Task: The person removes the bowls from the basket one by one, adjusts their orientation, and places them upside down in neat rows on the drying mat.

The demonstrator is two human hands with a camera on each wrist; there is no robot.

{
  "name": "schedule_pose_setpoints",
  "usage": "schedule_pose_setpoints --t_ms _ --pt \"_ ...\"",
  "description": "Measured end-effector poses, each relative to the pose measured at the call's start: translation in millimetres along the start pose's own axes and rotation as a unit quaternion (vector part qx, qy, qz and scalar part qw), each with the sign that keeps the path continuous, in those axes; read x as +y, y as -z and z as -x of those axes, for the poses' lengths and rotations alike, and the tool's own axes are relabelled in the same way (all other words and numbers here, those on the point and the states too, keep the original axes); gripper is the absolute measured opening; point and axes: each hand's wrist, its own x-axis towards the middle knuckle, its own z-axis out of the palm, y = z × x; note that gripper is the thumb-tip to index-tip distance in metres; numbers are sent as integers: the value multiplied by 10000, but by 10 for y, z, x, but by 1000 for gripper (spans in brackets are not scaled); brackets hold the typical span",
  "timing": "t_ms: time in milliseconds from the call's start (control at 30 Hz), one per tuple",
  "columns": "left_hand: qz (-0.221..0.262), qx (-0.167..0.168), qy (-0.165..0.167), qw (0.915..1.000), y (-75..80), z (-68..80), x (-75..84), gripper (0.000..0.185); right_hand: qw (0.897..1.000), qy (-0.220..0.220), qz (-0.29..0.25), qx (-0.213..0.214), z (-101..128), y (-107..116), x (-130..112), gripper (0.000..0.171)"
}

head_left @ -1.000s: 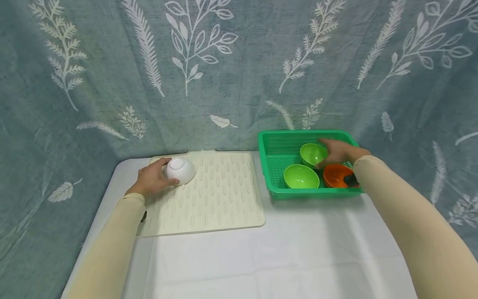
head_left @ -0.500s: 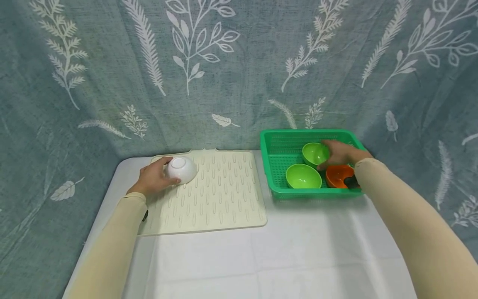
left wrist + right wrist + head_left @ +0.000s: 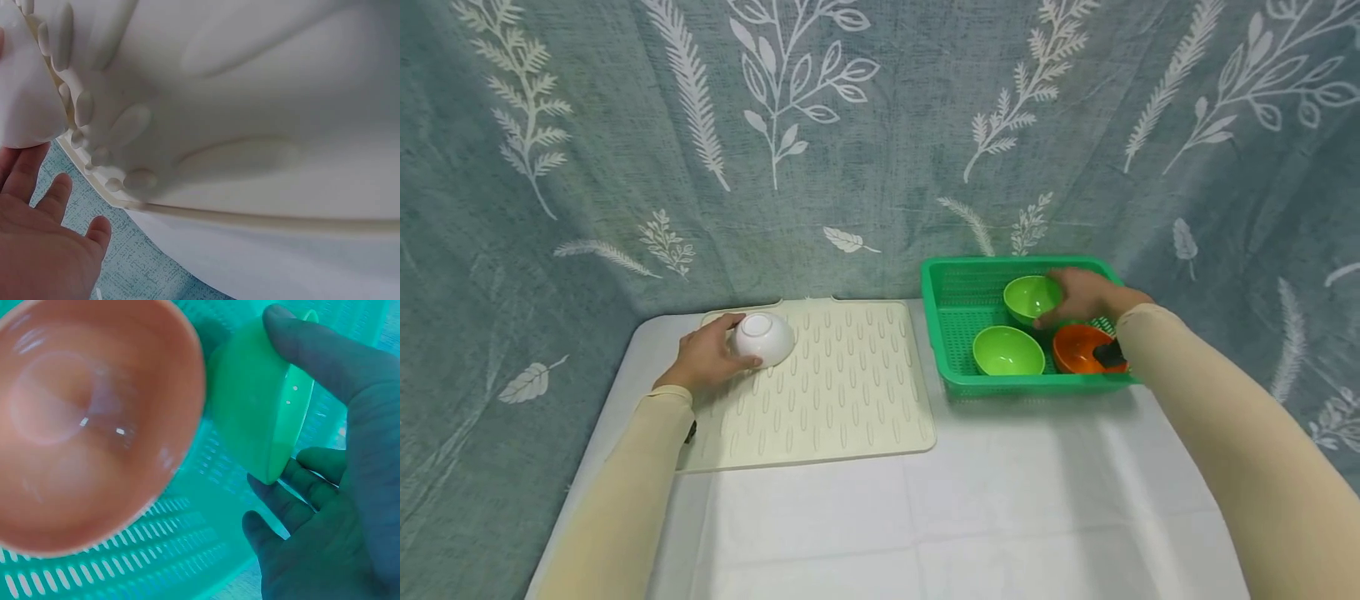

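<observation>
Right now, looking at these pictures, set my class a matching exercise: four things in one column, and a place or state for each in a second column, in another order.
Things:
1. white bowl
2. far green bowl
3. near green bowl
4. orange bowl

Places or states:
A. upright in the green basket, untouched
B. upside down on the cream mat, under the left hand
C. tilted, gripped by the right hand
D. at the basket's near right corner

Pairs: 1-B, 2-C, 3-A, 4-D

The right sleeve covers part of the orange bowl. In the left wrist view the white bowl is cut off by the frame's edge.
</observation>
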Motion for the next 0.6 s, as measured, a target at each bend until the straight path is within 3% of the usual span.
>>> schedule_pose_setpoints --t_ms 167,400,600 --pt "-9 1 16 10000 3 5 -6 91 9996 171 -53 218 56 189 -176 115" --pt "30 76 -37 10000 35 27 1 91 9965 581 -437 422 100 484 -620 114" --pt "60 121 -98 9999 21 28 22 91 9947 902 -231 439 74 643 -977 113"
